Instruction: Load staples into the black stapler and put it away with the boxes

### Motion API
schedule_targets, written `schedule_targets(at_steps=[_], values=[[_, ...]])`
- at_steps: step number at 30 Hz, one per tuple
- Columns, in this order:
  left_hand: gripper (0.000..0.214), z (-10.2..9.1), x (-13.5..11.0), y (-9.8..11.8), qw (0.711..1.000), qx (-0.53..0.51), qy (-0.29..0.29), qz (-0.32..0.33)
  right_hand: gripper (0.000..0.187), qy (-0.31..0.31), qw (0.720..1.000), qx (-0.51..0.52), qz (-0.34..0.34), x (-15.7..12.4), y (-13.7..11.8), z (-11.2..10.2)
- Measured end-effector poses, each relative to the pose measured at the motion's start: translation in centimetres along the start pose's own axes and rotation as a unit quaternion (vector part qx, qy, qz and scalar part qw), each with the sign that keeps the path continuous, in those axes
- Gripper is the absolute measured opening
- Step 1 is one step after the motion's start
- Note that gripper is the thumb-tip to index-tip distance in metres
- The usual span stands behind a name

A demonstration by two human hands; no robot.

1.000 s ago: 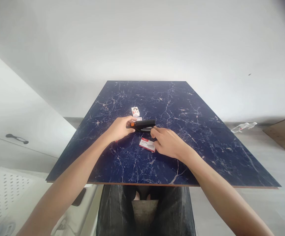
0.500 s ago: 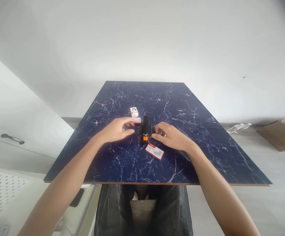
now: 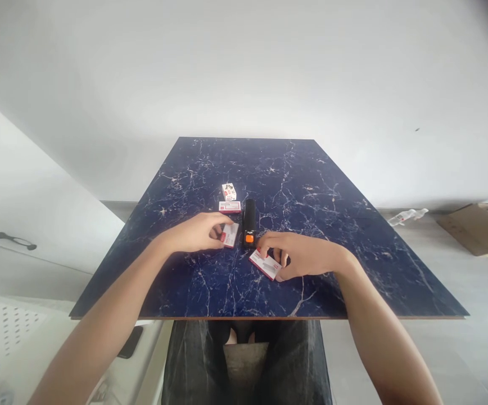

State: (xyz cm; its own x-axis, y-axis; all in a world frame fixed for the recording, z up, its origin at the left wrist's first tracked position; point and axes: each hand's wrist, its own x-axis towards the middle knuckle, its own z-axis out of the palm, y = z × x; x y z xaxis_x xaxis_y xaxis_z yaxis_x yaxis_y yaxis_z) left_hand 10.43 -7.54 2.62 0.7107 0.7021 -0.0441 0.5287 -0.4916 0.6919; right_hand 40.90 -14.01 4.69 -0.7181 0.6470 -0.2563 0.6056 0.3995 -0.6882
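Note:
My left hand (image 3: 202, 232) is closed on a small white and red box (image 3: 231, 235), with thumb and fingers at its left side. My right hand (image 3: 298, 254) has its thumb and fingers around the right part of another flat white and red box (image 3: 264, 264), printed with a grey strip like a row of staples. Between the hands lies a long black object (image 3: 249, 216), perhaps a stapler, with an orange patch at its near end. Just beyond my left hand is a third flat white and red box (image 3: 229, 207). A smaller white box (image 3: 229, 192) stands behind that one.
The dark blue marbled table (image 3: 244, 163) reaches back to a white wall. On the left are a white cabinet with a dark handle (image 3: 15, 241) and a phone (image 3: 131, 341) on a lower surface. A plastic bottle (image 3: 407, 216) and cardboard box (image 3: 475, 229) lie at right.
My right hand has come nearer and closed on the staple-printed box. My left hand has moved back from the far flat box, and another box now shows in it.

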Motion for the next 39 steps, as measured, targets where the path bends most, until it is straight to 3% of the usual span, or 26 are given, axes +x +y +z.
schedule_targets(at_steps=[5, 10, 15, 19, 24, 28, 33, 36, 39], values=[[0.061, 2.0, 0.8, 0.7, 0.999, 0.032, 0.033, 0.01, 0.039, 0.013, 0.999, -0.031, 0.004, 0.1, -0.3, 0.1], [0.066, 2.0, 0.6, 1.0, 0.993, 0.103, 0.054, 0.026, 0.034, 0.042, 0.997, -0.064, 0.028, 0.4, -1.1, 0.4], [0.044, 0.6, 2.4, -1.7, 0.972, 0.154, 0.175, 0.017, 0.035, 0.062, 0.994, -0.079, 0.043, 0.2, -1.2, 0.3], [0.037, -0.1, 3.6, -3.2, 0.967, 0.198, 0.161, 0.0, 0.034, 0.094, 0.988, -0.111, 0.049, 0.4, 0.1, 0.3], [0.035, 0.6, 2.3, -0.3, 0.947, 0.226, 0.23, 0.008, 0.028, 0.186, 0.965, -0.166, 0.082, 0.9, 2.2, 0.6], [0.033, 1.3, 1.1, 1.3, 0.969, 0.197, 0.144, 0.031, 0.03, 0.182, 0.968, -0.157, 0.066, 1.0, 2.9, 0.4], [0.036, 0.9, 1.2, 0.3, 0.989, 0.118, 0.067, 0.052, 0.032, 0.189, 0.969, -0.149, 0.058, 1.0, 3.0, 0.4], [0.04, 0.8, 1.4, 0.0, 0.994, 0.081, 0.05, 0.047, 0.029, 0.187, 0.969, -0.149, 0.056, 1.0, 3.0, 0.4], [0.057, 1.2, 1.3, 0.5, 0.996, 0.069, 0.054, 0.017, 0.03, 0.188, 0.97, -0.143, 0.056, 1.0, 2.9, 0.3]])
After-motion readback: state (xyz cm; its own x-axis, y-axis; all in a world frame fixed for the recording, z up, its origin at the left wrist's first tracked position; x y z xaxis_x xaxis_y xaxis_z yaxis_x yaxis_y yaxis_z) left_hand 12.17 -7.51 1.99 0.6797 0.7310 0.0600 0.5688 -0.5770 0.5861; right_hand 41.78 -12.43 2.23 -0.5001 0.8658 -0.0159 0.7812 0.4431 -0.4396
